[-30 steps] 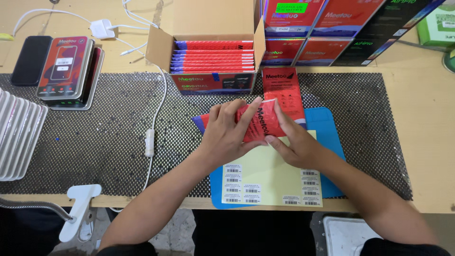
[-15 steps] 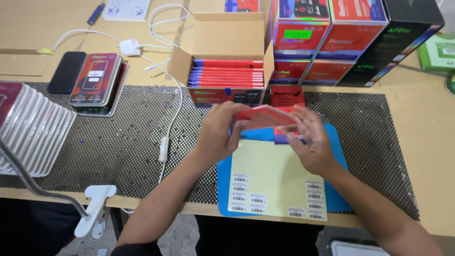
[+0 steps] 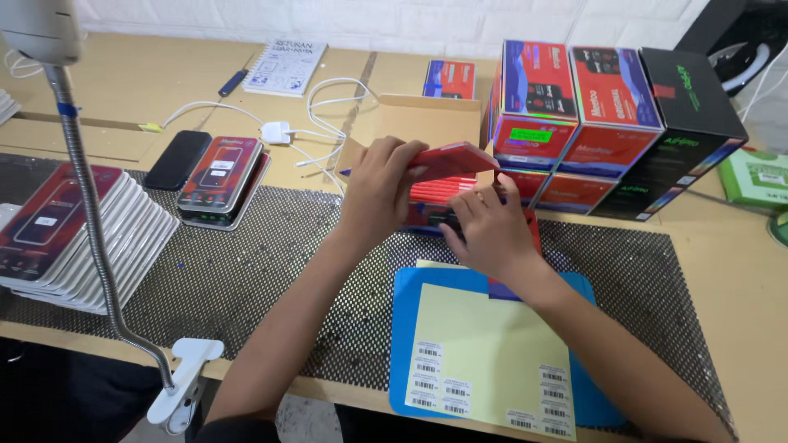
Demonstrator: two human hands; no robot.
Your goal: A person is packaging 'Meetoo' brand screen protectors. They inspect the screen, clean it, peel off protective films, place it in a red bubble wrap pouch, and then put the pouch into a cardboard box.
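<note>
Wooden worktop (image 3: 123,90), wide, with a black perforated mat (image 3: 246,279) across its near half. Landmark: open cardboard box (image 3: 410,115) at mid-worktop, holding a row of red flat packs on edge.

Right of the box: stack of large retail boxes (image 3: 607,115), red, blue and black. Far left of the box: fanned pile of white-edged phone-case packs (image 3: 74,238), crossed by a clamp lamp's flexible neck (image 3: 90,230). Near side of the box, on the mat: blue pad (image 3: 591,402) under a pale yellow sheet (image 3: 484,361) carrying small barcode stickers. Left of the box: dark phone (image 3: 178,159), two stacked case packs (image 3: 220,174), white charger and cable (image 3: 279,131). Beyond it: spiral notebook (image 3: 287,66).

Over the box's front edge: left hand (image 3: 377,193), grip closed on a slim red pack (image 3: 455,158), held roughly level. Right hand (image 3: 488,230) just below, fingers curled at the box's front; whether its grip holds anything cannot be told.
</note>
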